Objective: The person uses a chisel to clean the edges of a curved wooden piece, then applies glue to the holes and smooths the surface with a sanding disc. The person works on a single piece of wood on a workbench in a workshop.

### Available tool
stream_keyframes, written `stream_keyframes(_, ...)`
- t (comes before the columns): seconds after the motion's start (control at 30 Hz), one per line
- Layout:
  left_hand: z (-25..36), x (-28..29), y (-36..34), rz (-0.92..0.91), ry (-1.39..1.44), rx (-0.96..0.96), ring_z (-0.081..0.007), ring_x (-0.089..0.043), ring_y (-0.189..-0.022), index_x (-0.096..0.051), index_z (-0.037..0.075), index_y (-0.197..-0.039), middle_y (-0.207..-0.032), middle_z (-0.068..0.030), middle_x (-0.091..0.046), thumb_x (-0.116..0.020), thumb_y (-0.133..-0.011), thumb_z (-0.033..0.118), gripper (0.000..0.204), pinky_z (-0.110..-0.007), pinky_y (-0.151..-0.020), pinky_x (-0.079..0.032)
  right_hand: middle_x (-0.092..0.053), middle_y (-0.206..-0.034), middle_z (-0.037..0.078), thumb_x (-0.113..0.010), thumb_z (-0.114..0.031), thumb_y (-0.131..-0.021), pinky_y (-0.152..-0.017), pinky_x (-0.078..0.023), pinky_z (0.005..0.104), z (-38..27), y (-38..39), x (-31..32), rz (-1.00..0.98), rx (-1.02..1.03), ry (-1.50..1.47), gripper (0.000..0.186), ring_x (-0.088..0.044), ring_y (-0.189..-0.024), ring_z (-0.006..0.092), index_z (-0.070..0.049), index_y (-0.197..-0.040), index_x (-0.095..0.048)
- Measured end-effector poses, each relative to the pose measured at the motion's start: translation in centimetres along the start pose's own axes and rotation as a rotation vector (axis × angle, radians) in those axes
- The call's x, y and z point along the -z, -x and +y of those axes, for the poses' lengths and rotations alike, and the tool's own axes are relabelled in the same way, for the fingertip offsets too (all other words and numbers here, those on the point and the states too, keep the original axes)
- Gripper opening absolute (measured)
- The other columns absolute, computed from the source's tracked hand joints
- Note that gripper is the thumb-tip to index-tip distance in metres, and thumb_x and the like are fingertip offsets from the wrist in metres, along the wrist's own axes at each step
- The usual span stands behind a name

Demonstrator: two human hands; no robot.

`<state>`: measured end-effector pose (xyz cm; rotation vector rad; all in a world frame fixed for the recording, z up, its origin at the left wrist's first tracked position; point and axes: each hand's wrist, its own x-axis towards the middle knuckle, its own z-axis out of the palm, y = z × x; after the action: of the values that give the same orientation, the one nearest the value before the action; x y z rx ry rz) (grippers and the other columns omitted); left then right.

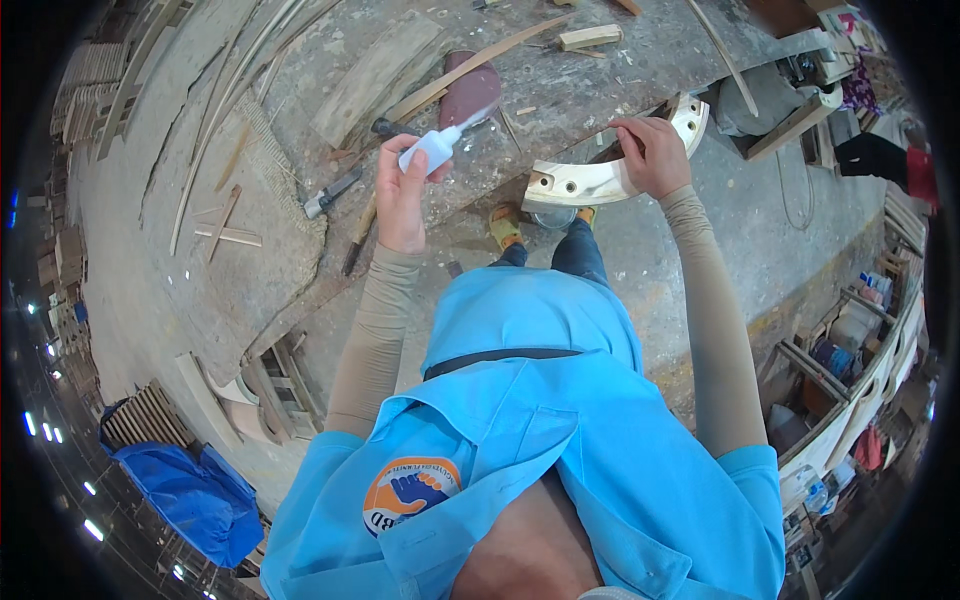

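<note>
My left hand [403, 200] is closed around a small white squeeze bottle [428, 152], its narrow nozzle tilted up and to the right over the workbench. A curved pale wooden piece [590, 184] with several round holes lies at the near edge of the bench, its near side over my feet. My right hand [655, 158] is closed over the middle of this piece, fingertips bent together by its far edge. Whether those fingertips also pinch something small, I cannot tell.
On the workbench [280, 200] lie a chisel-like tool [333, 192], a dark hammer-like head [390, 128], a maroon pad [470, 92], a wide board [380, 80] and several wood strips. A grey bundle [755, 100] is at the right. A blue tarp [195, 495] covers something at lower left.
</note>
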<state>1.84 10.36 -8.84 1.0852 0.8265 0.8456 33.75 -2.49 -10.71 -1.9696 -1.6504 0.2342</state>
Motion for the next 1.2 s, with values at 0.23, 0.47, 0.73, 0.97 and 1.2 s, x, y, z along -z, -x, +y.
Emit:
stream_keyframes(0.23, -0.7, -1.2, -2.1, -0.026, -0.164, -0.165, -0.0152, -0.06, -0.103, -0.042, 0.008, -0.12, -0.113, -0.0097, -0.062, -0.067, -0.092, 0.005, 0.038, -0.029, -0.085, -0.046, -0.07, -0.085, 0.013, -0.059, -0.013, -0.088, -0.08, -0.048, 0.0422, 0.0, 0.0, 0.1, 0.019, -0.002, -0.002, 0.015, -0.065, -0.082, 0.0332, -0.006, -0.095, -0.07)
stream_keyframes(0.47, 0.8, -4.0, -4.4, -0.023, -0.415, -0.238, -0.0146, -0.061, -0.099, -0.044, 0.006, -0.124, -0.113, -0.0096, -0.063, -0.075, -0.084, 0.006, 0.051, -0.029, -0.084, -0.047, -0.07, -0.085, 0.013, -0.06, -0.012, -0.086, -0.08, -0.048, 0.0412, 0.1, -0.1, 0.3, -0.012, -0.008, -0.03, 0.014, -0.065, -0.081, 0.0329, -0.006, -0.094, -0.07)
stream_keyframes(0.73, 0.2, -5.5, -4.9, -0.052, -0.42, -0.215, -0.0144, -0.063, -0.096, -0.046, 0.005, -0.127, -0.113, -0.01, -0.066, -0.073, -0.085, 0.006, 0.051, -0.028, -0.084, -0.048, -0.068, -0.08, 0.012, -0.061, -0.012, -0.086, -0.08, -0.048, 0.0413, 0.7, -0.1, 0.4, 0.006, 0.003, -0.035, 0.014, -0.064, -0.079, 0.032, -0.005, -0.093, -0.07)
stream_keyframes(0.97, -0.2, -6.0, -5.3, -0.056, -0.488, -0.201, -0.0131, -0.063, -0.093, -0.05, 0.004, -0.125, -0.108, -0.008, -0.068, -0.074, -0.083, 0.007, 0.048, -0.028, -0.083, -0.048, -0.067, -0.079, 0.012, -0.061, -0.013, -0.087, -0.082, -0.047, 0.0405, 0.6, 0.0, 0.5, 0.011, -0.002, -0.044, 0.012, -0.064, -0.079, 0.0309, -0.007, -0.093, -0.07)
stream_keyframes(1.2, -0.2, -6.4, -5.8, -0.094, -0.541, -0.199, -0.0142, -0.064, -0.09, -0.053, 0.005, -0.124, -0.109, -0.0078, -0.068, -0.075, -0.082, 0.01, 0.047, -0.029, -0.082, -0.049, -0.067, -0.079, 0.012, -0.061, -0.013, -0.087, -0.083, -0.047, 0.0403, 0.7, 0.0, 0.5, -0.011, -0.02, -0.038, 0.012, -0.064, -0.08, 0.031, -0.007, -0.094, -0.069)
